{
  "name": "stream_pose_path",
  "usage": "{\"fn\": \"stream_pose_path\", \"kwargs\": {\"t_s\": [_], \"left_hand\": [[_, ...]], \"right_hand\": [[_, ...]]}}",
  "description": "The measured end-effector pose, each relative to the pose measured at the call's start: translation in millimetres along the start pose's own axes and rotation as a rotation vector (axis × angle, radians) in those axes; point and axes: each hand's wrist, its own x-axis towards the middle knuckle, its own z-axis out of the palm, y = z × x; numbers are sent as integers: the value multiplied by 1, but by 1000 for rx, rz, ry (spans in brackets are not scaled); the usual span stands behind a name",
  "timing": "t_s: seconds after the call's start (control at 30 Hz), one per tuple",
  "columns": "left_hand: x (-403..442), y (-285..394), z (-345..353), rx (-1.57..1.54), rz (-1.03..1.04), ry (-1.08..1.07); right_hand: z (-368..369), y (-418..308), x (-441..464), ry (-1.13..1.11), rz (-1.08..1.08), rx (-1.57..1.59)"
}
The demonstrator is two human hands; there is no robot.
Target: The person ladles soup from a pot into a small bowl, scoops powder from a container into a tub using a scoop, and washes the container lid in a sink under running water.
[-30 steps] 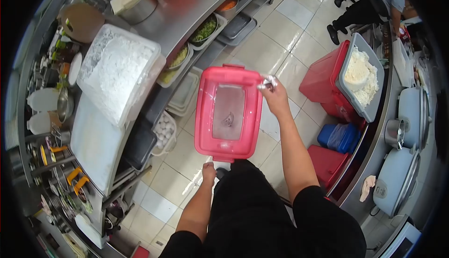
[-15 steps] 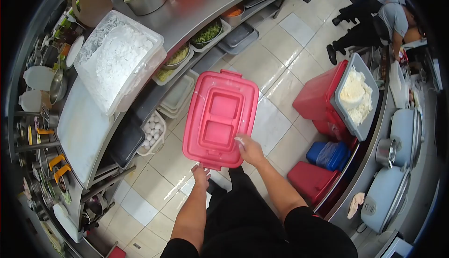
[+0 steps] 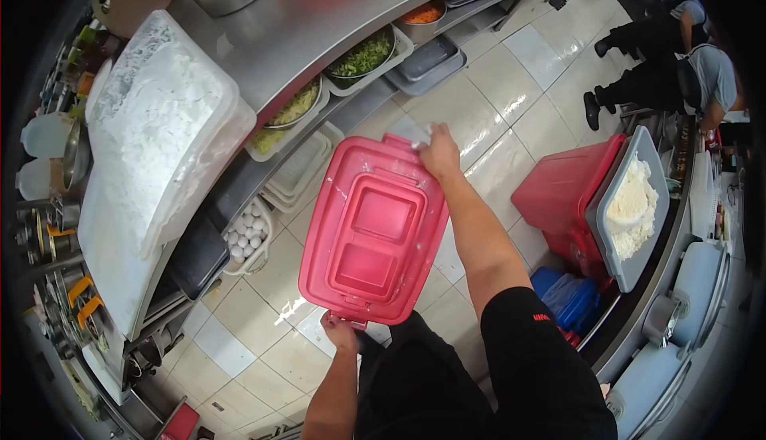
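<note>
A red plastic lid (image 3: pixel 319 272) with two recessed rectangles lies in front of my legs, with white smudges along its edges. I cannot tell whether a bin is under it. My left hand (image 3: pixel 341 335) is closed around the handle at its near end. At the far end, my right hand (image 3: pixel 440 153) is beside the other handle, its fingers pinched together near something whitish that I cannot make out.
To the left, a clear tub of white powder (image 3: pixel 159 129) rests on the counter. Below are a basket of eggs (image 3: pixel 247 236) and pans of chopped greens (image 3: pixel 363 57). On the right, a grey tray (image 3: pixel 626 268) holding a pale mass tops a red bin (image 3: pixel 562 185). Two people (image 3: pixel 702 81) stand beyond.
My right hand has moved from the lid's near right side to its far end. My left hand has closed on the near handle. The view has shifted, and the lid appears larger and tilted.
</note>
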Motion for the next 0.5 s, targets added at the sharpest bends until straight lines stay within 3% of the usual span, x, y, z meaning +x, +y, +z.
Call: {"fn": "stream_pose_path", "kwargs": {"t_s": [0.03,0.07,0.13,0.2,0.27,0.3,0.37,0.4,0.43,0.5], "left_hand": [[2,0,0,-35,3,-36],[-2,-1,-2,-96,-143,44],[-11,17,13,-22,-242,225],[6,-18,-3,-2,-207,253],[3,-11,9,635,174,517],[1,0,14,634,173,522],[-6,34,26,43,75,175],[-12,67,45,-43,-129,233],[-4,65,38,-41,-121,228],[12,64,23,-65,-327,114]], "right_hand": [[6,6,5,27,36,0],[9,13,8,21,38,-4],[13,24,14,-1,197,-74],[14,38,10,-3,230,-52],[13,45,8,1,249,-18],[10,48,2,-56,276,13],[5,45,-9,-108,301,29],[4,43,-9,-103,300,34],[2,41,-9,-145,300,41],[-8,30,-10,-189,309,60]]}}
